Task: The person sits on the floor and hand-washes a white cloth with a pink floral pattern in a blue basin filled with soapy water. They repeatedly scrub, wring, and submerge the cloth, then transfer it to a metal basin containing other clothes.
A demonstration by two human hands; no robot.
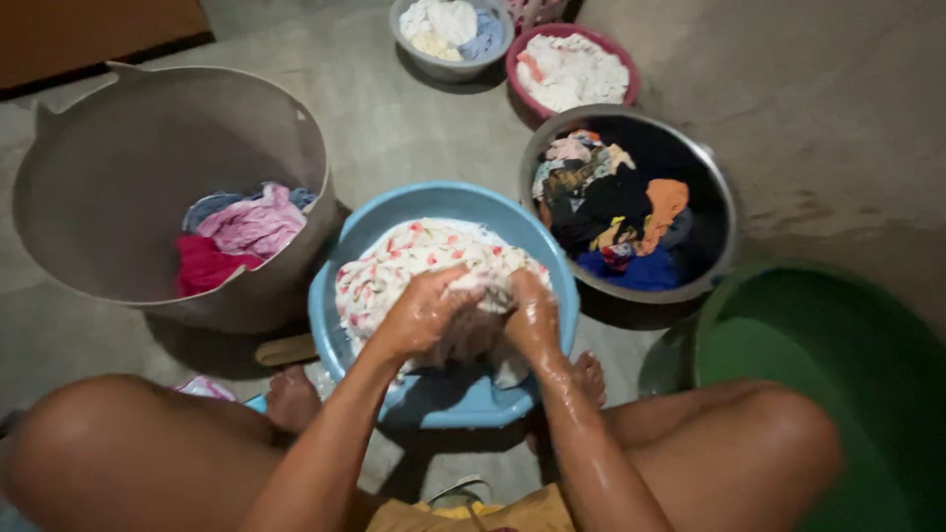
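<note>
While both hands, left [426, 313] and right [532, 317], grip closed, the floral cloth [414, 258] bunches between them.

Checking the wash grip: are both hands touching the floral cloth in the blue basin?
Touching. The head view shows the left hand and right hand gripping the bunched floral cloth.

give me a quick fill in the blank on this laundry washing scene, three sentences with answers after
1. Both hands, the left hand and the right hand, grip a white cloth with red ____ on it.
2. The cloth lies in a ____ basin.
3. The metal bowl holding dark clothes stands on the person's ____ side.

Missing words: spots; blue; right
</note>
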